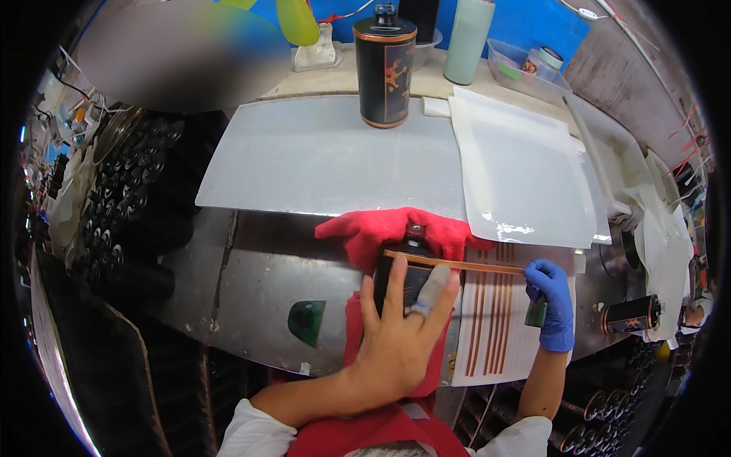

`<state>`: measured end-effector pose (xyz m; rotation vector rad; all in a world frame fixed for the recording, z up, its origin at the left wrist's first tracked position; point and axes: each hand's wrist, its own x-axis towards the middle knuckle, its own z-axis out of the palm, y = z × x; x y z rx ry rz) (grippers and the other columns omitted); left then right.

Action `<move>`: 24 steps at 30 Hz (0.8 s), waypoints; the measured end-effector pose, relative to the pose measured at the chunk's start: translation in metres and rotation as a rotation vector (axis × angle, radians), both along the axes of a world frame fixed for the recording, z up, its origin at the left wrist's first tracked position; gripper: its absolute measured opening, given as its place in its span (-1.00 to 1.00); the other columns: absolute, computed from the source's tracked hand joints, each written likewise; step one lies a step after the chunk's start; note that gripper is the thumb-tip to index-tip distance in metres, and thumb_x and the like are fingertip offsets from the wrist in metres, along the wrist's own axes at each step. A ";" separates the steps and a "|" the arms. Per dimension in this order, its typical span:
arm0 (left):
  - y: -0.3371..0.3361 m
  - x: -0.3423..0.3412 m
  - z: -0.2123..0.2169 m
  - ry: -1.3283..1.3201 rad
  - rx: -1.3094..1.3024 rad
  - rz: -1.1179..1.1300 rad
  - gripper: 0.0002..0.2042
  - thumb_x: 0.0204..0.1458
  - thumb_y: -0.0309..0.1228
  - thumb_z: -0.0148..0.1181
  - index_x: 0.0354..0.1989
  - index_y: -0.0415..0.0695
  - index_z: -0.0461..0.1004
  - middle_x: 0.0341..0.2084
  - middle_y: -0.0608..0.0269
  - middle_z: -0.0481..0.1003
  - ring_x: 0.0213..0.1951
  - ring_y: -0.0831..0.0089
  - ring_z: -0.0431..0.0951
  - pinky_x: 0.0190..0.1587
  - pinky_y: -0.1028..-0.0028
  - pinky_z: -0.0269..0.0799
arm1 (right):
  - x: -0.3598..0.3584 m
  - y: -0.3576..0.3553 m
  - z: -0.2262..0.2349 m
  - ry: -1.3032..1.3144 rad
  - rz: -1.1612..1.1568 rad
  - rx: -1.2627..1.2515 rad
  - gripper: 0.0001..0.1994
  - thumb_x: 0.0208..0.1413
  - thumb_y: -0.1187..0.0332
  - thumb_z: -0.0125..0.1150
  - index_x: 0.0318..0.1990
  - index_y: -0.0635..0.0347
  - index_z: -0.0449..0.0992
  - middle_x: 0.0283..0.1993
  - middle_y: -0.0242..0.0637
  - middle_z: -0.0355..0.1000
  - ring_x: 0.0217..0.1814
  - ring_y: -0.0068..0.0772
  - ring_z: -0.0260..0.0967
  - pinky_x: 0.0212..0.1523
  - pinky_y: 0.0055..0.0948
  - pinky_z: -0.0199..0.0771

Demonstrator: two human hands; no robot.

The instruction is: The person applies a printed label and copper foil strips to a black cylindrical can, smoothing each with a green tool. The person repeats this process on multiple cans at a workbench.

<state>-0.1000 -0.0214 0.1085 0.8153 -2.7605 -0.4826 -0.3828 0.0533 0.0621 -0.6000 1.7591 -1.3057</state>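
A black bottle (388, 283) lies on a red cloth (365, 238) in front of me, its neck pointing away. My bare left hand (396, 335) is over it with fingers spread, the fingertips touching the bottle and a copper-coloured strip (487, 266). One finger wears a pale wrap. The strip crosses the bottle near its shoulder and runs off to the right. At its far end, my blue-gloved right hand (552, 308) pinches the strip. A green flat piece (536, 312) sticks out below those gloved fingers. Several similar strips (495, 327) lie on a white sheet (472, 373) beside the bottle.
Another green piece (308, 322) lies left on the metal table (259, 282). A finished-looking black bottle (384, 72) stands at the back, near a pale green cylinder (468, 42) and a clear tub (525, 68). Many dark bottles (126, 202) are stacked left; another bottle (632, 314) lies right.
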 end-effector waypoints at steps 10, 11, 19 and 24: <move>0.012 0.058 -0.054 0.445 0.199 -0.147 -0.19 -0.11 -0.24 0.29 0.27 -0.27 -0.03 0.13 -0.56 -0.01 0.21 -0.40 -0.03 0.19 -0.05 -0.02 | 0.029 -0.021 0.020 0.074 0.111 0.038 -0.87 -0.12 0.37 0.28 -0.50 0.21 0.50 -0.57 -0.49 0.34 -0.54 -0.74 0.18 -0.50 -0.67 0.15; 0.011 0.070 -0.066 0.386 0.290 -0.156 0.05 -0.25 -0.14 0.41 0.28 -0.37 -0.22 0.14 -0.58 -0.07 0.20 -0.44 -0.06 0.20 -0.01 -0.01 | 0.037 -0.024 0.024 0.076 0.132 0.024 -0.87 -0.12 0.37 0.28 -0.50 0.22 0.50 -0.56 -0.48 0.35 -0.51 -0.73 0.20 -0.47 -0.66 0.18; 0.023 0.059 -0.041 0.252 -0.141 -0.175 -0.45 -0.02 0.00 0.12 0.15 0.06 0.33 0.10 0.21 0.32 0.29 0.08 0.00 0.26 -0.11 -0.43 | 0.047 -0.032 0.024 0.092 0.147 0.050 -0.86 -0.11 0.37 0.28 -0.52 0.24 0.48 -0.55 -0.48 0.36 -0.45 -0.70 0.24 -0.38 -0.63 0.21; 0.020 0.048 -0.040 0.039 -0.345 -0.232 -0.68 0.09 -0.33 -0.07 0.02 0.13 0.44 0.05 0.40 0.38 0.23 0.25 0.15 0.24 -0.18 -0.54 | 0.048 -0.028 0.040 0.062 0.120 -0.006 -0.88 -0.14 0.42 0.24 -0.57 0.22 0.43 -0.58 -0.51 0.31 -0.49 -0.73 0.19 -0.44 -0.66 0.15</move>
